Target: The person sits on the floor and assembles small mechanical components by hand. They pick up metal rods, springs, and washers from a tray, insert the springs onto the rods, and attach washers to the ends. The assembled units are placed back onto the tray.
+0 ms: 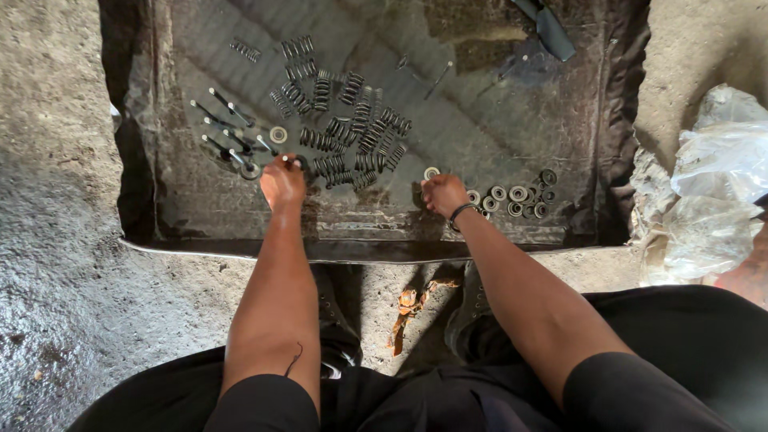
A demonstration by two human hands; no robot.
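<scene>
My left hand (282, 182) pinches a small metal valve (298, 162) near the mat's (512, 120) front edge; my right hand (442, 194) pinches a washer (432, 172). Both look stiff, oily, slippery: grip stems and rims.

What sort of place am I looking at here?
Probably an informal engine-repair spot outdoors: a greasy metal tray on rough concrete ground, with valve springs, valves and round retainers laid out.
</scene>
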